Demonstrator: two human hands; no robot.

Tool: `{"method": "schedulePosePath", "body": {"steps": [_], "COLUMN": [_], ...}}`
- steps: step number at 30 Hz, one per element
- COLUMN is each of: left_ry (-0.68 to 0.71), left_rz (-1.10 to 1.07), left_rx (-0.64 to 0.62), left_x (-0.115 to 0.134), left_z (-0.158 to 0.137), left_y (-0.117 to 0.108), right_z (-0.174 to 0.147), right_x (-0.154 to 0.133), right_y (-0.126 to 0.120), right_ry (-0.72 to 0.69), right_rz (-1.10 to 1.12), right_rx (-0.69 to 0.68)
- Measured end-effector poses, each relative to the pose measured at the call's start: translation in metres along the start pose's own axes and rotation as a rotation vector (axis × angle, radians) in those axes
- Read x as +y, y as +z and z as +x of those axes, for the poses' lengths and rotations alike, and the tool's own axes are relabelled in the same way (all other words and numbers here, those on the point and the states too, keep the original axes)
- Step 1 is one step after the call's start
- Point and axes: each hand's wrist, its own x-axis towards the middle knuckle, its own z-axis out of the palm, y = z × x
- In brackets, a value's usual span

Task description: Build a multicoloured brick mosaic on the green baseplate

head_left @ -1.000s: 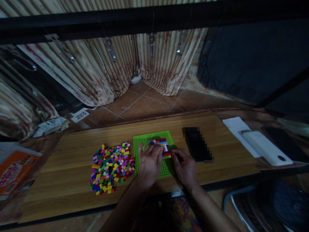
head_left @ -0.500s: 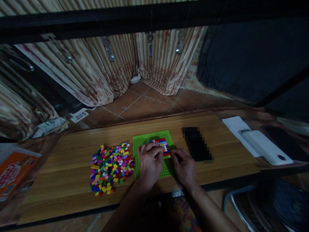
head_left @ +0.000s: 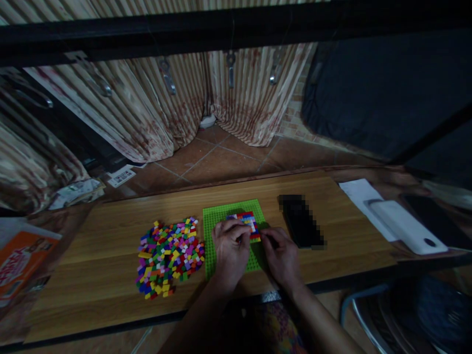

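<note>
On baseplate (head_left: pixel 228 212), both hands, edge-side.

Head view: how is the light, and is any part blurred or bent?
Head view: dim overall, with colours clear only on the brick pile and green plate; the dark object beside the right hand is pixelated; the table edge curves, so the lens distorts.

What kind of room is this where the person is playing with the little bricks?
Probably a room in a home, used as a play corner. A long wooden table stands on a brown tiled floor before striped beige curtains. On it lie a pile of small colourful bricks and a green studded baseplate.
</note>
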Motion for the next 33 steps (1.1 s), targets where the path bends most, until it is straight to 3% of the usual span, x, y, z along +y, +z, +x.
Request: {"method": "schedulePosePath", "body": {"steps": [13,18,26,33], "left_ry": [0.007,0.108,0.260,0.285], "left_rz": [0.045,0.039,0.239,0.322], "left_rx": [0.036,0.002,-0.050,-0.069], "left_x": [-0.003,-0.008,-0.017,-0.017], "left_z": [-0.001,-0.012,-0.033,-0.034], "left_y": [0.006,-0.001,-0.004,-0.001], "right_z": [-0.001,0.000,-0.001,-0.002], "right_x": [0.003,0.002,0.000,0.003], "right_y": [0.001,0.001,0.000,0.001], "right_ry": [-0.022,-0.014,-0.005,0.002], "right_rz": [0.002,0.015,0.008,0.003], "right_rx": [0.008,0.002,0.005,0.007]}}
